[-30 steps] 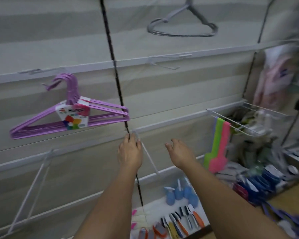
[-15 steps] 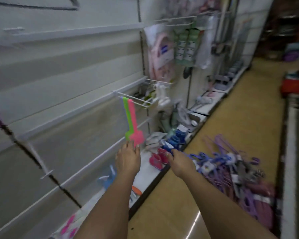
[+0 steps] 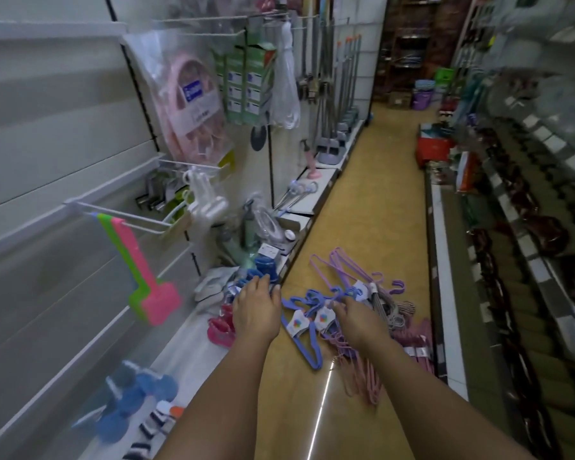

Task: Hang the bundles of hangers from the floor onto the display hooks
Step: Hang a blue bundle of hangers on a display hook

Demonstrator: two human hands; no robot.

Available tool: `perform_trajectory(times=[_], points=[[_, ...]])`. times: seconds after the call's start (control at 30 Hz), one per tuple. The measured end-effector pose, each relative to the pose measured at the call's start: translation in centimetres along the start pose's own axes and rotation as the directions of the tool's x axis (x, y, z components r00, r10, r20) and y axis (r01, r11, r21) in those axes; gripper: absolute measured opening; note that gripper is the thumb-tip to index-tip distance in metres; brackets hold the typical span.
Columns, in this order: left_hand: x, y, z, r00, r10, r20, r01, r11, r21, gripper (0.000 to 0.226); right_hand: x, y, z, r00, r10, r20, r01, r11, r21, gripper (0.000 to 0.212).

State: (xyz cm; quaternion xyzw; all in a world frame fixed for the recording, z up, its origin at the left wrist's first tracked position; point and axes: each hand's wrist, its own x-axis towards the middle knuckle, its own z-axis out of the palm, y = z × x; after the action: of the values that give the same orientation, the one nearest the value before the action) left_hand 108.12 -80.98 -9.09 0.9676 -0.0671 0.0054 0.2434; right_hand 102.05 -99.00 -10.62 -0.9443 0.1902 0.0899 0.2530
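so we had both arms stretched out toward the pile of hanger bundles (image 3: 356,313) on the floor (image 3: 372,200). left hand (image 3: 256,313) was loosely spread, holding nothing, just left of the pile. right hand (image 3: 359,322) was over the blue bundle (image 3: 307,327), fingers curling near its hooks, but we couldn't tell if they'd closed on it. our guess is we were going for the hook end since that's what goes on the display hook (image 3: 113,214). bundles were blue, purple, pink, grey, each with a white paper label.
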Motion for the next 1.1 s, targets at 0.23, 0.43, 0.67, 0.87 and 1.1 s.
perform_trajectory(times=[0.23,0.43,0.67,0.87,1.1], points=[[7.3,2.3,4.5,0.991,0.087,0.102,-0.092,0.995,0.048,0.046,6.5,2.6,-0.6,0.994,0.106,-0.022,-0.105,0.994,0.039,0.053],[11.3,3.8,9.7,0.97,0.081,0.231,-0.093,0.995,0.045,0.049,11.2,5.2,-0.7,0.987,0.157,0.011,-0.157,0.988,0.004,0.05],[17.4,5.9,14.7,0.964,0.025,0.266,-0.039,0.998,0.046,0.05,20.1,8.6,-1.0,0.985,0.142,0.098,-0.142,0.99,-0.002,0.055],[22.7,7.2,19.8,0.961,-0.06,0.269,0.054,0.998,0.031,0.05,29.0,11.5,-1.1,0.983,0.092,0.16,-0.095,0.995,0.012,0.052],[26.4,4.9,28.0,0.941,-0.132,0.312,0.129,0.991,0.031,0.046,37.4,15.0,2.9,0.969,0.07,0.236,-0.064,0.997,-0.032,0.05]])
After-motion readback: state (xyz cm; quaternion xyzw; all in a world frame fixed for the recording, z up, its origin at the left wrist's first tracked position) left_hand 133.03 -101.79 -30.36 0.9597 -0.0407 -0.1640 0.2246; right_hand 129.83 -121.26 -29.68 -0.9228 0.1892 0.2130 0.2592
